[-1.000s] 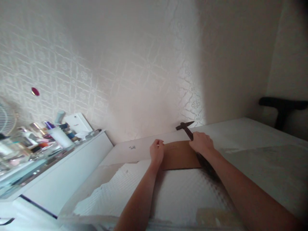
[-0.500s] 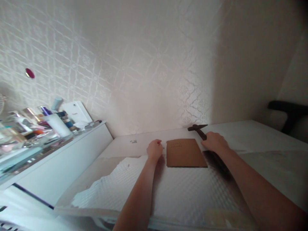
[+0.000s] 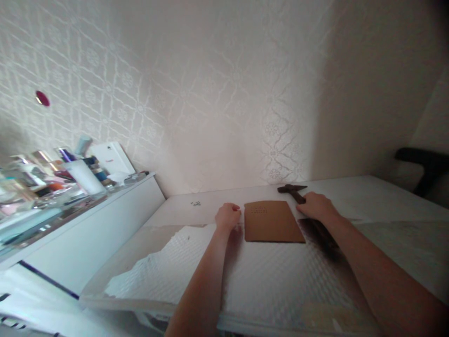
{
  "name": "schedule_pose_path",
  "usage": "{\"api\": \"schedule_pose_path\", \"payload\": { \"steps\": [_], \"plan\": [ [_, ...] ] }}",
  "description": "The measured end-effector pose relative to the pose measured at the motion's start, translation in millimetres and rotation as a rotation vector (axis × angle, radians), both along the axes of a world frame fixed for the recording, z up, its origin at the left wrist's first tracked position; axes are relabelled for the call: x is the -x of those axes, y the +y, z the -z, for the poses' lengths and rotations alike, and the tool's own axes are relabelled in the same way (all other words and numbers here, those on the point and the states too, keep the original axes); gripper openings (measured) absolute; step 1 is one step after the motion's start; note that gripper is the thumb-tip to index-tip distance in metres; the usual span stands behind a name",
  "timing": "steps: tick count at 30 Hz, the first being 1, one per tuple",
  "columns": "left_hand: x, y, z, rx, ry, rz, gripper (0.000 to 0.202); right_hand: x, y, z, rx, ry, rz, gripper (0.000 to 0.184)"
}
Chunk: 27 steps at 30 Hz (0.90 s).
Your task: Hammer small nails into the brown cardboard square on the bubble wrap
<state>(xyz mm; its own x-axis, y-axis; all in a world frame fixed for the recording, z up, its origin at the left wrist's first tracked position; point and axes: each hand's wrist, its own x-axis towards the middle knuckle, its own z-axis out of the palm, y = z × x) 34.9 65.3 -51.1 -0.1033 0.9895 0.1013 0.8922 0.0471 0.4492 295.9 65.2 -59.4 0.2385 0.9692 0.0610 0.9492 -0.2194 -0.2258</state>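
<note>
A square piece of brown cardboard lies on a white padded sheet, with rows of small marks or bits near its far left corner. My right hand is closed around the handle of a hammer, just right of the cardboard. The hammer's dark head points toward the wall, low over the tabletop. Beside the cardboard's left edge is my left hand, its fingers curled together; whatever they may pinch is too small to make out. Several tiny dark pieces lie on the tabletop farther left.
The white table stands against a patterned wall. On the left, a white cabinet bears many bottles, a white tube and a white box. A black chair armrest shows at far right.
The hammer head has sunk slightly and shifted a little to the right. My left hand has edged slightly closer to the cardboard. The whole view has shifted a little.
</note>
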Motion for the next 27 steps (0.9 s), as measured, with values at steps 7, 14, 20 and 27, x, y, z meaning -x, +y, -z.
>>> {"api": "schedule_pose_path", "payload": {
  "steps": [7, 14, 20, 27],
  "plan": [
    [-1.7, -2.3, -1.6, 0.014, -0.008, 0.016, 0.02, -1.4, -0.5, -1.6, 0.001, -0.007, -0.007, 0.037],
    [-2.8, -3.2, -1.1, 0.004, -0.003, 0.016, 0.017, -1.0, -7.1, -7.1, 0.037, -0.02, 0.001, 0.04],
    [-3.6, -4.6, -2.8, 0.017, 0.013, 0.011, 0.017, 0.1, -12.6, -11.3, 0.052, -0.02, 0.03, 0.043],
    [-5.4, -6.9, -4.5, 0.021, 0.048, 0.002, 0.017, 0.6, -14.9, -12.1, 0.082, -0.025, 0.05, 0.043]
  ]
}}
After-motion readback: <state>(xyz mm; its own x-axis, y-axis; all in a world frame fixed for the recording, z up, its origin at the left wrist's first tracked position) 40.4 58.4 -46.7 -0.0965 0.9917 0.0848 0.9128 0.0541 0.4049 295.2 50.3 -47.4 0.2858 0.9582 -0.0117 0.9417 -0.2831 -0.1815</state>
